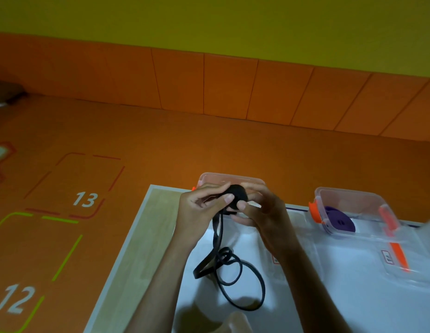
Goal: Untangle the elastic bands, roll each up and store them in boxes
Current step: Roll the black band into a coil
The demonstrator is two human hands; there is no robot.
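Observation:
A black elastic band (229,270) is partly wound into a small roll (237,195) held above the table. My left hand (204,205) pinches the roll from the left with thumb and fingers. My right hand (259,207) grips it from the right. The band's loose tail hangs down and lies in loops on the white table top (329,304). A clear box (233,177) stands right behind my hands, mostly hidden. A second clear box (353,207) with orange clips, at the right, holds a rolled purple band (339,218).
A clear lid (391,258) with an orange clip lies on the table in front of the right box. The table's pale wooden edge (146,236) runs along the left. Beyond it is an orange floor with numbered squares 12 and 13, and an orange padded wall.

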